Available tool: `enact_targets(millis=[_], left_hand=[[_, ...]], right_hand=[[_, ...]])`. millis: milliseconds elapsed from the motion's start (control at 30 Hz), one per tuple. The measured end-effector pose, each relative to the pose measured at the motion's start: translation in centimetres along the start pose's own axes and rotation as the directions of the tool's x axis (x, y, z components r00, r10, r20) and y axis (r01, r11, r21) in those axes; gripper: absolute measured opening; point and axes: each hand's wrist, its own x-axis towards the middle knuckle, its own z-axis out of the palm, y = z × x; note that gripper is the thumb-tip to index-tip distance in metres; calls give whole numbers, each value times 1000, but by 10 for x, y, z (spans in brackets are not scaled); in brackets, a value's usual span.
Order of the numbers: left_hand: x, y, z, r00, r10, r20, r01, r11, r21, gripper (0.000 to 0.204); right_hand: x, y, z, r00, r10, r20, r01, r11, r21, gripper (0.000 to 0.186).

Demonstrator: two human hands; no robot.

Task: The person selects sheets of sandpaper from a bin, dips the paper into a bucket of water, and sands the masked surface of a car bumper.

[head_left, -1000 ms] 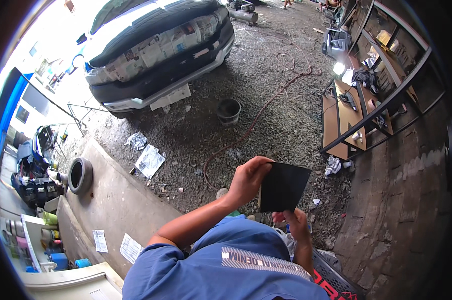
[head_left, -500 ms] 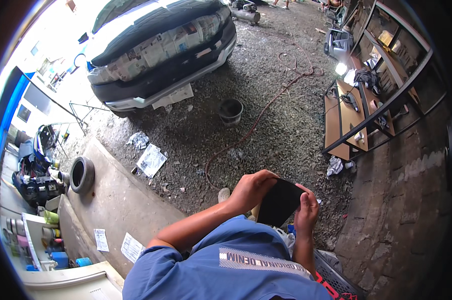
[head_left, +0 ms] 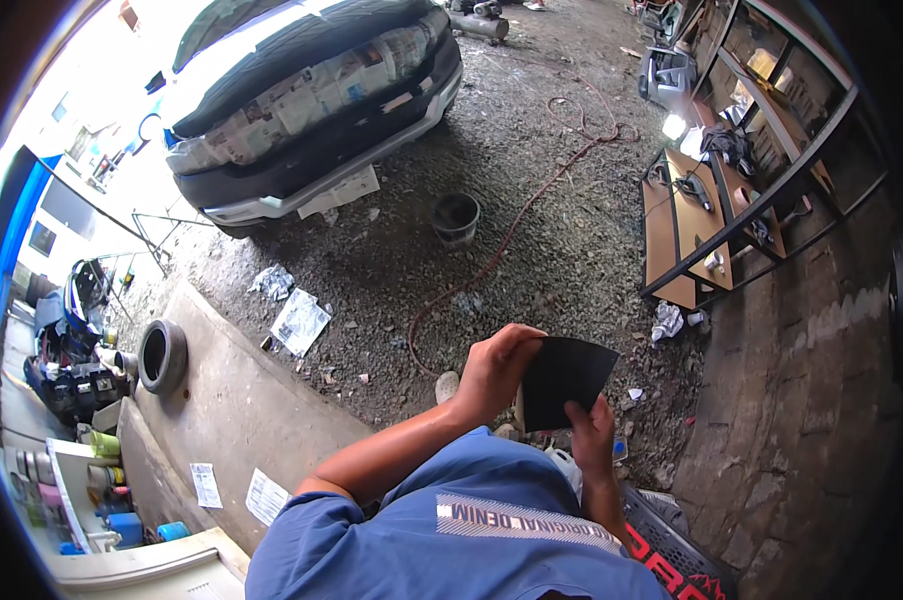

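Observation:
A dark, flat sheet of sandpaper [head_left: 568, 380] is stretched between my two hands in front of my blue shirt. My left hand [head_left: 497, 372] is closed on its upper left edge, thumb and fingers pinching it. At the lower right edge my right hand [head_left: 594, 435] grips the sheet, with the thumb across its black face and the fingers mostly hidden behind. A thin pale strip shows along the sheet's left side.
A car partly masked with newspaper [head_left: 342, 85] stands ahead on gravel. Nearby are a bucket [head_left: 456, 220], a reddish hose [head_left: 512, 235], a tyre [head_left: 163, 356] on a concrete slab [head_left: 237, 400], and a metal-framed rack [head_left: 717, 255] on the right.
The sheet has been raised and turned so its face shows wider and flatter. My right hand has moved from its upper right corner down to the lower edge.

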Motion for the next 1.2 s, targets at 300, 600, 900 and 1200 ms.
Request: enact_targets(millis=[300,600,900,1200], left_hand=[[-5,3,8,959,-226,173,279,866,-415,32],[-15,-39,-3,726,-439,529,639,715,-284,27],[1,-37,-33,802,-240,546,-105,845,524,21],[88,-60,-69,792,-173,585,-199,833,516,17]], right_hand=[[-2,-6,4,994,66,-92,-70,997,-32,27],[5,1,1,987,115,-108,-98,983,155,30],[25,-4,-39,987,-161,-18,134,872,-471,75],[111,-16,-7,996,-64,68,92,787,-610,20]])
